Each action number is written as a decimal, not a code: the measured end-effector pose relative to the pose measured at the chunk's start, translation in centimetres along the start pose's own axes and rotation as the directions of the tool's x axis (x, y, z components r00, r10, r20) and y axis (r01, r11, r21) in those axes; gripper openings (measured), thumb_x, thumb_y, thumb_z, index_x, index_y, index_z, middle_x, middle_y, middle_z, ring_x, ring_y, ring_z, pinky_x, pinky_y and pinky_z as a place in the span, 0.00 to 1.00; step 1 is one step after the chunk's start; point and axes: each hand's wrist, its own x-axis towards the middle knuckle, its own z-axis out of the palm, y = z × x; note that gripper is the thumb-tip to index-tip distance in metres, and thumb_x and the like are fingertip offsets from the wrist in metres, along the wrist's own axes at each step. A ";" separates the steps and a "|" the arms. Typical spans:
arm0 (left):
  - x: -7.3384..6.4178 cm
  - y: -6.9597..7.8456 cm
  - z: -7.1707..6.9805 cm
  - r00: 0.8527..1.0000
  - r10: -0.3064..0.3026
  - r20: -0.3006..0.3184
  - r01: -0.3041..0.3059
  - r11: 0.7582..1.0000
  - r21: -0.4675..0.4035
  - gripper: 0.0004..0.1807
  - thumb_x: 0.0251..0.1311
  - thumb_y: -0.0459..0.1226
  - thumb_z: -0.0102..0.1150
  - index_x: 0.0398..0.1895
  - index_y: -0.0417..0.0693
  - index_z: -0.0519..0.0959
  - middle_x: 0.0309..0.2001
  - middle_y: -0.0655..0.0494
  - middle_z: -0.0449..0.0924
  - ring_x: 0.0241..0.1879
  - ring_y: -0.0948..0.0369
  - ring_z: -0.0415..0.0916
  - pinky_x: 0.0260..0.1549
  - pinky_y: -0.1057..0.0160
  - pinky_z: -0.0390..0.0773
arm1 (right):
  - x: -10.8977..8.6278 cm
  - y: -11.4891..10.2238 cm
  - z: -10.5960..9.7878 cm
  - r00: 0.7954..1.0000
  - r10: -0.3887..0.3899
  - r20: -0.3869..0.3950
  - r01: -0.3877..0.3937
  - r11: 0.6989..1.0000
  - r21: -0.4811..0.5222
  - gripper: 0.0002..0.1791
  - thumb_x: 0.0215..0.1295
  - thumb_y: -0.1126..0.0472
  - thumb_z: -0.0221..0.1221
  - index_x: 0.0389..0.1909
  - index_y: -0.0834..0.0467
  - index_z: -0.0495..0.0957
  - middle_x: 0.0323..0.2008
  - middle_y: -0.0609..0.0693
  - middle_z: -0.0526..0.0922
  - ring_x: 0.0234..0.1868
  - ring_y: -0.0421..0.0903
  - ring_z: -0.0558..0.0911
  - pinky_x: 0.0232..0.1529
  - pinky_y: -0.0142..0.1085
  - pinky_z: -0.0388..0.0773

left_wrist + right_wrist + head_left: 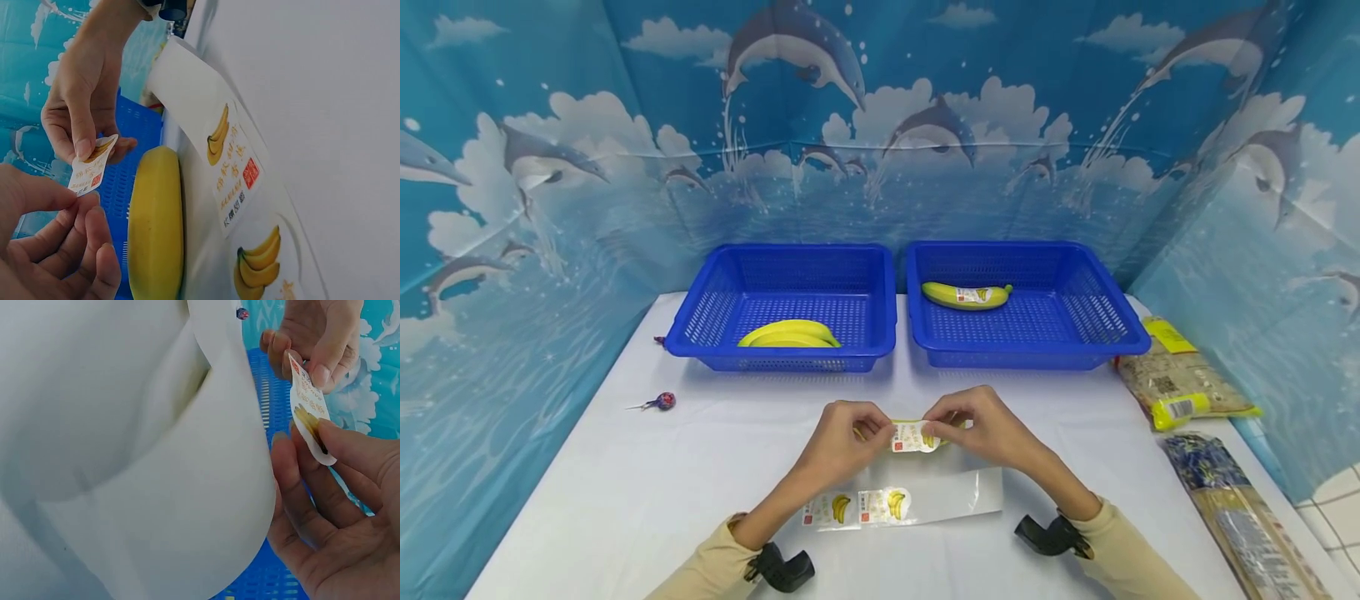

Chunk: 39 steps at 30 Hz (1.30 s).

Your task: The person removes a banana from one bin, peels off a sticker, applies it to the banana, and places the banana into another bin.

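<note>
Between my two hands is a white banana sticker (pixel 908 437) with a red mark and a printed banana bunch. My left hand (pixel 848 435) pinches one end of it between thumb and finger. At the other end, over the printed bunch, my right hand (pixel 988 427) pinches it the same way. In the left wrist view the sticker (pixel 94 164) is held apart from a yellow banana (pixel 156 225) lying behind it. The head view mostly hides that banana behind the hands and sticker. Nearer me lies a backing strip (pixel 958 493) bearing more banana stickers.
A left blue basket (pixel 782 364) holds bananas (pixel 790 332). The right blue basket (pixel 1015 358) has one banana (pixel 943 295) with a sticker. A lollipop (pixel 666 401) lies at left. At right are a bag of brown goods (pixel 1180 375) and a long clear packet (pixel 1240 517).
</note>
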 end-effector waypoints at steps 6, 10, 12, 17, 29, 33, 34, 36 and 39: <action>0.0 -0.3 0.5 1.000 -0.016 -0.022 0.018 0.997 0.079 0.06 0.66 0.28 0.67 0.31 0.42 0.89 0.26 0.59 0.85 0.24 0.69 0.77 0.27 0.69 0.81 | 0.0 0.2 0.2 1.000 -0.005 0.002 0.005 0.999 -0.043 0.04 0.65 0.69 0.74 0.37 0.58 0.93 0.31 0.43 0.90 0.31 0.35 0.83 0.32 0.35 0.87; 0.1 -0.4 0.9 0.999 -0.024 -0.048 0.030 0.991 0.131 0.06 0.66 0.29 0.68 0.30 0.44 0.88 0.25 0.61 0.84 0.25 0.69 0.75 0.27 0.69 0.79 | 0.0 0.3 0.5 1.000 -0.002 -0.023 0.000 0.997 -0.072 0.04 0.65 0.70 0.74 0.36 0.59 0.92 0.30 0.43 0.89 0.29 0.35 0.82 0.30 0.33 0.85; 0.0 -0.5 1.1 0.998 -0.032 -0.061 0.042 0.984 0.173 0.06 0.66 0.31 0.68 0.30 0.46 0.88 0.25 0.63 0.82 0.27 0.69 0.74 0.31 0.68 0.77 | 0.0 0.4 0.6 0.999 0.007 -0.034 -0.010 0.997 -0.080 0.03 0.65 0.69 0.74 0.36 0.59 0.92 0.30 0.44 0.89 0.29 0.35 0.81 0.30 0.32 0.84; -0.1 -0.9 1.5 0.996 -0.032 -0.081 0.050 0.970 0.237 0.07 0.66 0.33 0.70 0.29 0.49 0.87 0.23 0.65 0.79 0.27 0.69 0.72 0.33 0.67 0.74 | 0.1 0.6 0.9 0.998 0.037 -0.045 -0.041 0.995 -0.091 0.03 0.65 0.68 0.74 0.36 0.59 0.90 0.29 0.44 0.88 0.30 0.35 0.82 0.30 0.32 0.83; 0.1 -1.2 1.8 0.996 0.003 -0.089 0.017 0.974 0.224 0.07 0.67 0.29 0.68 0.30 0.46 0.84 0.23 0.63 0.78 0.23 0.71 0.72 0.26 0.69 0.76 | 0.6 0.7 0.8 0.997 0.078 -0.017 -0.079 0.990 -0.113 0.04 0.65 0.69 0.74 0.37 0.60 0.90 0.30 0.44 0.89 0.31 0.35 0.83 0.33 0.32 0.85; -0.3 -0.4 2.0 0.992 0.059 -0.111 -0.025 0.958 0.285 0.08 0.65 0.31 0.71 0.34 0.46 0.80 0.22 0.65 0.74 0.23 0.71 0.68 0.25 0.69 0.73 | 0.6 0.5 0.6 0.997 0.079 0.017 -0.077 0.993 -0.095 0.03 0.66 0.70 0.73 0.38 0.60 0.90 0.30 0.45 0.90 0.31 0.35 0.84 0.33 0.32 0.84; -0.5 0.0 2.1 0.990 0.090 -0.104 -0.056 0.954 0.293 0.09 0.65 0.31 0.72 0.35 0.46 0.79 0.22 0.65 0.74 0.23 0.70 0.68 0.25 0.70 0.73 | 0.6 0.5 0.6 0.997 0.079 0.023 -0.077 0.993 -0.091 0.03 0.66 0.70 0.73 0.38 0.60 0.90 0.30 0.45 0.90 0.31 0.35 0.84 0.33 0.31 0.84; -1.0 0.9 2.5 0.983 0.177 -0.054 -0.153 0.941 0.301 0.09 0.64 0.31 0.74 0.36 0.47 0.80 0.23 0.64 0.76 0.24 0.70 0.70 0.25 0.72 0.73 | 0.6 0.5 0.5 0.996 0.081 0.031 -0.078 0.993 -0.084 0.04 0.66 0.71 0.73 0.38 0.61 0.90 0.30 0.46 0.90 0.31 0.35 0.84 0.32 0.31 0.84; -1.9 2.1 3.3 0.933 0.331 0.144 -0.360 0.877 0.318 0.05 0.66 0.34 0.74 0.40 0.49 0.84 0.33 0.62 0.85 0.33 0.68 0.80 0.36 0.74 0.81 | 0.6 0.5 0.4 0.995 0.096 0.042 -0.092 0.992 -0.083 0.04 0.66 0.71 0.72 0.38 0.60 0.90 0.31 0.45 0.90 0.32 0.35 0.84 0.33 0.31 0.84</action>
